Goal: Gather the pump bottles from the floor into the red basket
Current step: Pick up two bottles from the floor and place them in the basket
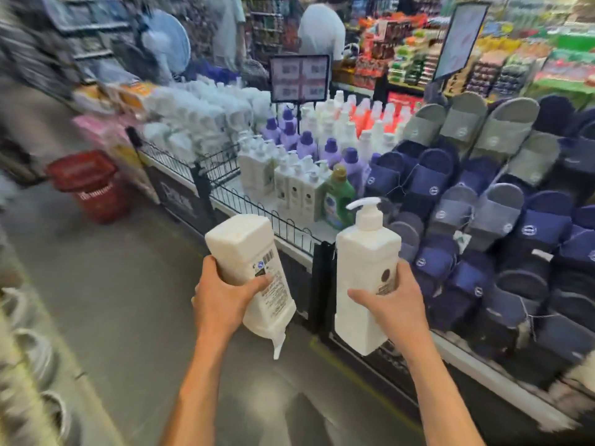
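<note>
Pump bottles — inverted one (pixel 254 272) clasped by left fingers (pixel 262 281), upright one (pixel 363 278) by right fingers (pixel 357 294).

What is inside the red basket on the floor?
Nothing shows inside the red basket: the view is blurred and its near wall hides the bottom. Both hands hold white pump bottles.

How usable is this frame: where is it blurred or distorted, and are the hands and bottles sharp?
Head view: strong motion blur on the left edge and far shelves, smearing the red basket; wide-angle bending toward the edges; the left hand with its inverted pump bottle and the right hand with its upright pump bottle are fairly sharp; lighting is even, no harsh glare.
</note>
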